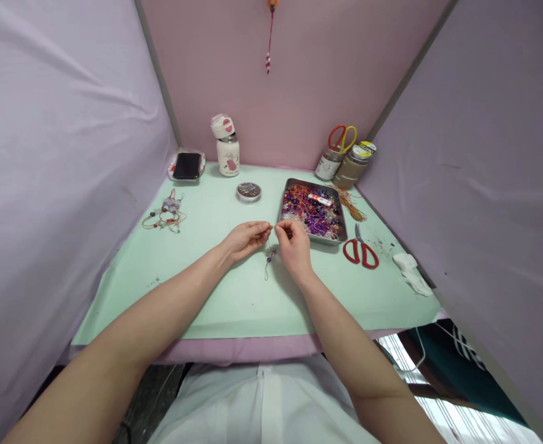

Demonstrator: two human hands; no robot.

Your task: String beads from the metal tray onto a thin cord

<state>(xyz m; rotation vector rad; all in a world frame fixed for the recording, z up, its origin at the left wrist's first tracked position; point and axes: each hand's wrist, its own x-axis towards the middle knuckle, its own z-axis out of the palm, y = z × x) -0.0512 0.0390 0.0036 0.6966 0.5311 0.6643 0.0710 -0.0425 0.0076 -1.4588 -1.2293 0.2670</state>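
**Inspector:** Head view. Item under inspection: beaded cord (268, 260). Location?

**Assistant:** Just above the green mat (234, 296), near the middle of the table, between the two hands. Upper part stretched short between the fingertips. Lower part hanging down with a few purple beads, its tip at or close to the mat.

**Inspector:** State of the hands?

**Assistant:** Left hand (247, 238): closed in a pinch on the cord, thumb against forefinger. Right hand (294, 245): closed the same way on the cord, fingertips just beside those of the left. Whether on bare cord or on a bead, too small to tell.

**Inspector:** Surroundings, working outward?

**Assistant:**
- Just right of the right hand: metal tray (290, 184) full of purple, orange and clear beads, with a small white-and-red tube (320, 199) lying on top.
- Off the tray's near corner: red-handled scissors (362, 252), flat on the mat, blades together.
- Behind the hands: round spool case (248, 192).
- Far left: beaded strands (166, 216) in a loose heap.
- Along the back edge: white flask (228, 155) with its lid flipped up, a dark phone (187, 165), and two jars (351, 166), a second pair of scissors standing in one.
- Right edge: crumpled white tissue (412, 271).
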